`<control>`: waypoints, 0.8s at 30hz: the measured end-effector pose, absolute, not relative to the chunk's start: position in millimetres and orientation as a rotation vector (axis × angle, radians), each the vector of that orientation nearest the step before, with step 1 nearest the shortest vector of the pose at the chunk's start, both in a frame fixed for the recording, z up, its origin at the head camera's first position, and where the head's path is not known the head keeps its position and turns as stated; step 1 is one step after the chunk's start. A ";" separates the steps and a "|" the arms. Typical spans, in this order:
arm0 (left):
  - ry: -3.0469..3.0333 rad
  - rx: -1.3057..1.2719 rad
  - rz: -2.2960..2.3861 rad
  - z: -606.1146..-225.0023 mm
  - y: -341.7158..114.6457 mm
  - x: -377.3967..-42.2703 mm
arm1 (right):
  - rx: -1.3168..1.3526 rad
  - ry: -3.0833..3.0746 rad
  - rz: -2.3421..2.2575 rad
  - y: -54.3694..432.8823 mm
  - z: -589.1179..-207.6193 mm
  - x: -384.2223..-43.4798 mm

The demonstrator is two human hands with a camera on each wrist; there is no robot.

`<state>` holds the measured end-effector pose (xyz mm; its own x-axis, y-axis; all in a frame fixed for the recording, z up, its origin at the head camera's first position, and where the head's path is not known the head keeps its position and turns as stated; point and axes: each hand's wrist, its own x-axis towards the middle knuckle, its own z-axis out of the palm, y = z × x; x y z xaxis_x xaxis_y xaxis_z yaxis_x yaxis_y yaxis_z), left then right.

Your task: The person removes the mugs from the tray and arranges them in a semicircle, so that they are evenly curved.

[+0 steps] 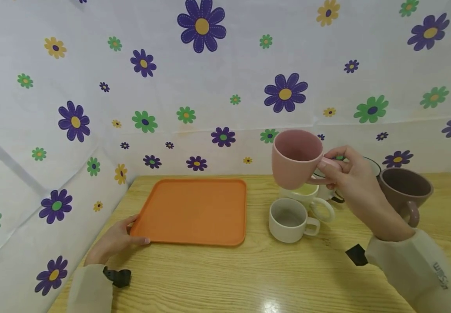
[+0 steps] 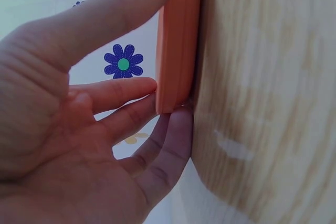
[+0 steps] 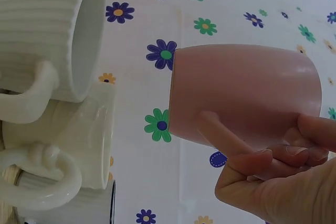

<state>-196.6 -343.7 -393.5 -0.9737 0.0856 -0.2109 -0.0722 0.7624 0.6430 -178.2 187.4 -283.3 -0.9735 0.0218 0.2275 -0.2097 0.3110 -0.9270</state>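
Note:
My right hand (image 1: 356, 189) holds a pink mug (image 1: 293, 169) by its handle, raised over the other mugs with its opening upward. In the right wrist view the same mug (image 3: 241, 85) fills the space beside the fingers (image 3: 252, 163), which curl at its handle. At the table's left side, my left hand (image 1: 113, 237) grips the near left corner of an orange tray (image 1: 195, 213). The left wrist view shows the thumb on one side of the tray's corner (image 2: 176, 51) and bent fingers on the other. The tray lies flat, bare inside.
Below the pink mug stands a small off-white cup (image 1: 288, 228), with a cream ring-handled mug (image 1: 323, 210) just behind. A white mug with a dark rim (image 1: 373, 165) is partly hidden by the right hand. A brown mug (image 1: 395, 200) stands at the right. Flower-printed cloth (image 1: 229, 74) backs the table.

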 end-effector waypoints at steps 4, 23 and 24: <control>2.733 0.018 1.005 -392.1 -342.8 -196.2 | 0.175 -2.373 1.689 197.9 -287.7 -173.6; 2.723 0.030 1.025 -395.2 -345.6 -198.1 | 0.171 -2.238 1.794 244.3 -305.2 -151.6; 2.725 0.028 1.023 -395.1 -345.7 -198.0 | 0.175 -2.212 1.822 246.7 -306.7 -150.8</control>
